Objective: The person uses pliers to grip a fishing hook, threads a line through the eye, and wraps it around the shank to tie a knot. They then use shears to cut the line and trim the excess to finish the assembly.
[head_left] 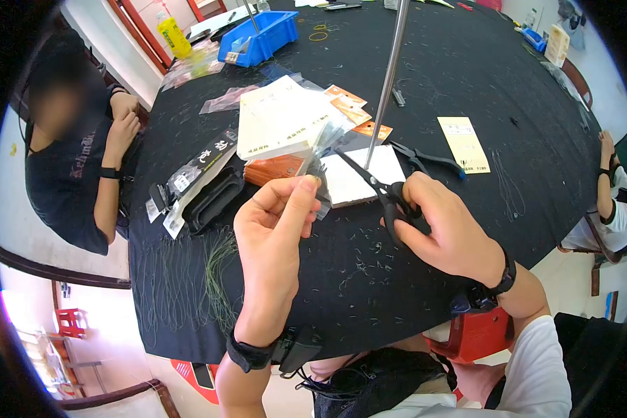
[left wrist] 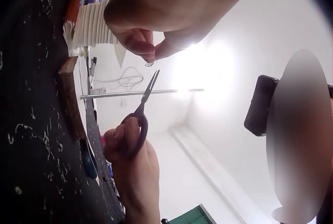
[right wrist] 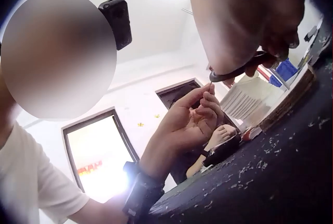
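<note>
My left hand (head_left: 275, 226) is raised over the table, thumb and forefinger pinching something tiny. In the left wrist view it shows as a small thin wire-like loop (left wrist: 150, 64) at the fingertips; its kind I cannot tell. My right hand (head_left: 447, 221) holds black-handled scissors (head_left: 374, 181), thumb and fingers at the handles. The blades point up toward the left fingertips, their tips just below the loop in the left wrist view. Beyond the left fingertips is a clear plastic bag (head_left: 325, 143). Behind the scissors lies a white-topped block (head_left: 352, 182) with a metal rod (head_left: 385, 90) rising over it.
White card packs (head_left: 279, 118) and orange packets (head_left: 265, 169) lie behind the left hand. Pliers (head_left: 425, 159) and a yellow card (head_left: 465, 144) lie right. Left are black packages (head_left: 205, 181) and green line (head_left: 219, 272). A blue bin (head_left: 261, 40) stands behind; a person (head_left: 73, 153) sits left.
</note>
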The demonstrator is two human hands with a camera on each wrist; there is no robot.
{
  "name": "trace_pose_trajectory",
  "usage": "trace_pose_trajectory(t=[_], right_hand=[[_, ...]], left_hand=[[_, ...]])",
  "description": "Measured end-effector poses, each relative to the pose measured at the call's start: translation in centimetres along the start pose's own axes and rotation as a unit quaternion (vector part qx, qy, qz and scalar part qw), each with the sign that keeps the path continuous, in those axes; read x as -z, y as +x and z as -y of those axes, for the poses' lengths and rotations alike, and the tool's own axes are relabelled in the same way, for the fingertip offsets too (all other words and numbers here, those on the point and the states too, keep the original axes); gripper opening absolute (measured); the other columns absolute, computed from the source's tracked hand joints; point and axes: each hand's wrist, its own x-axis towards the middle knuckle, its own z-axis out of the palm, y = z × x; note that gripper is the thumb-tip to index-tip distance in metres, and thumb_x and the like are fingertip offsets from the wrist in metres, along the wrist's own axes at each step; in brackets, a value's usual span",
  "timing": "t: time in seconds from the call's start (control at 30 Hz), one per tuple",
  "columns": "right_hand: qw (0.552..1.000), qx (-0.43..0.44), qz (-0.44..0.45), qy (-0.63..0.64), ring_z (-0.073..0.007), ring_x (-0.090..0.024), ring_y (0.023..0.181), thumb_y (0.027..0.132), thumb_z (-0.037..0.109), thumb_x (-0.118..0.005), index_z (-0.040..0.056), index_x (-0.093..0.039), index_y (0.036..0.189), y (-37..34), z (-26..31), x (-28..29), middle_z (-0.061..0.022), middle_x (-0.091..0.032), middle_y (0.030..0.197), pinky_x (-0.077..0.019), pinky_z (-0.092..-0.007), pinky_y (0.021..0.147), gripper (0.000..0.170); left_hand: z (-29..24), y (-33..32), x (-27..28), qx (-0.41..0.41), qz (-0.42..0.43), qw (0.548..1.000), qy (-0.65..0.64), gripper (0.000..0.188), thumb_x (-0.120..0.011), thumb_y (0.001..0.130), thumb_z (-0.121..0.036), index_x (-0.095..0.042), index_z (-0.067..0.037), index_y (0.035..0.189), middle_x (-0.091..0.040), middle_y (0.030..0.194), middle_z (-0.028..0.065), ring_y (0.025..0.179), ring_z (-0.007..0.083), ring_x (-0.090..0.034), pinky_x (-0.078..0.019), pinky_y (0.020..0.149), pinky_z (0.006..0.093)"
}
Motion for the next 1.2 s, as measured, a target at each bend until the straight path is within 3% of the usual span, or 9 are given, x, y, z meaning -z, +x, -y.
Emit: trace_pose_trajectory(t=[0.47,1.2], right_hand=[[0.995,0.064,-0.011,-0.078,-0.0325,-0.047,0.075,0.071,0.023,-0.069,0.001,-0.047,0.085,-0.2,0.5,0.5,-0.0139,-0.045,0.08,-0.037,-0.0379,0.067,0.034],[0.997,0.032,-0.014,-0.065,-0.0313,-0.049,0.076,0.074,0.018,-0.067,0.0008,-0.051,0.087,-0.1,0.5,0.4,-0.0136,-0.046,0.081,-0.0383,-0.0372,0.068,0.027]], left_hand=[[0.1,-0.2,-0.1,-0.033,-0.013,0.999,-0.022,0.014,-0.066,0.084,-0.013,-0.064,0.0,0.09,-0.062,0.074,0.0016,0.063,0.0028,-0.052,-0.036,0.053,0.0159],[0.0,-0.2,-0.2,-0.043,-0.009,0.999,0.023,0.016,-0.063,0.086,-0.015,-0.064,0.001,0.09,-0.061,0.072,0.0006,0.06,0.0016,-0.05,-0.0358,0.052,0.0146]])
